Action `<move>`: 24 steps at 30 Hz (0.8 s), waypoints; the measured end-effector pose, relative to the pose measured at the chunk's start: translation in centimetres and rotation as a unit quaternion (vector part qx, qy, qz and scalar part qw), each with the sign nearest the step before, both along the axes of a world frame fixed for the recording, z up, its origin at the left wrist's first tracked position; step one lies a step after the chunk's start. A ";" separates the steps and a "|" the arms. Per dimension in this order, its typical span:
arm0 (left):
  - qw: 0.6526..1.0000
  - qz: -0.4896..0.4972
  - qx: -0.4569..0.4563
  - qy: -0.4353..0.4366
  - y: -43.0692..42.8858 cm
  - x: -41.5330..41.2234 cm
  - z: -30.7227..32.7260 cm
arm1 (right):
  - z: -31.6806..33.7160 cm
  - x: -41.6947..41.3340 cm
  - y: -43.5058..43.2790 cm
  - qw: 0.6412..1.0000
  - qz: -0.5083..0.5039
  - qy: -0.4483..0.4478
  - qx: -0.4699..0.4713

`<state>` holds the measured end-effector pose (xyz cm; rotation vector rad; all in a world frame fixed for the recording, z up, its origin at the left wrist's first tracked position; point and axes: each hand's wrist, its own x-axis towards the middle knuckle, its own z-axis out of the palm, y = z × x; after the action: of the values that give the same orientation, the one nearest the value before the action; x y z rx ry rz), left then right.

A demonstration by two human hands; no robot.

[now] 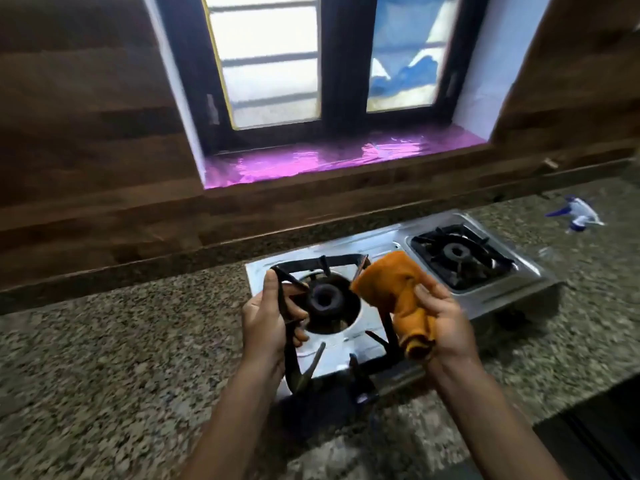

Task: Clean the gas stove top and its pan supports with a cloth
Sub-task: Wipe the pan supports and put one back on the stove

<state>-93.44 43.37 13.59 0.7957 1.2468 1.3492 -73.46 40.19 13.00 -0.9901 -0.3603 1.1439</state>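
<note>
Room: kitchen, dark wood-look wall panels, window [325, 60] above the counter with a shiny purple sill [311, 161].
Counter: speckled granite counter [121, 341], runs the full width.
Stove: two-burner steel stove [377, 237] on the counter, below the window, angled up to the right.
Left burner: black burner [323, 299] exposed in its round well.
Left pan support: black square pan support [325, 263] lifted and tilted off the stove top, near edge hanging over the stove front, prongs pointing inward.
Right pan support: second support [460, 258] seated flat around the right burner.
Left hand: left hand [266, 323] closed around the left side bar of the lifted pan support, thumb on top.
Right hand: right hand [443, 323] gripping a bunched orange cloth [394, 289]; cloth's upper end touches the support's right far corner.
Spray bottle: white and blue spray bottle [578, 214] lying on the counter, well right of the stove, blurred.
</note>
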 end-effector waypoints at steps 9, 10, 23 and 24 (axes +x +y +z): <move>0.998 -0.013 -0.047 -0.041 4.2 17.8 -0.4 | -5.4 22.8 2.6 0.963 -0.251 -0.076 -0.058; 0.998 -0.020 -0.045 -0.046 4.7 19.7 -0.6 | -6.2 25.0 2.8 0.957 -0.265 -0.099 -0.062; 0.989 -0.065 -0.125 -0.053 6.0 34.4 -4.9 | -18.0 42.6 2.6 0.834 -0.110 -0.410 -0.353; 0.988 -0.065 -0.128 -0.057 6.0 34.5 -5.0 | -18.3 42.7 2.5 0.826 -0.062 -0.420 -0.370</move>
<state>-58.91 49.37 8.60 0.6001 1.2267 1.0887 -30.72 42.70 -5.32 -2.1871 -0.5482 0.6491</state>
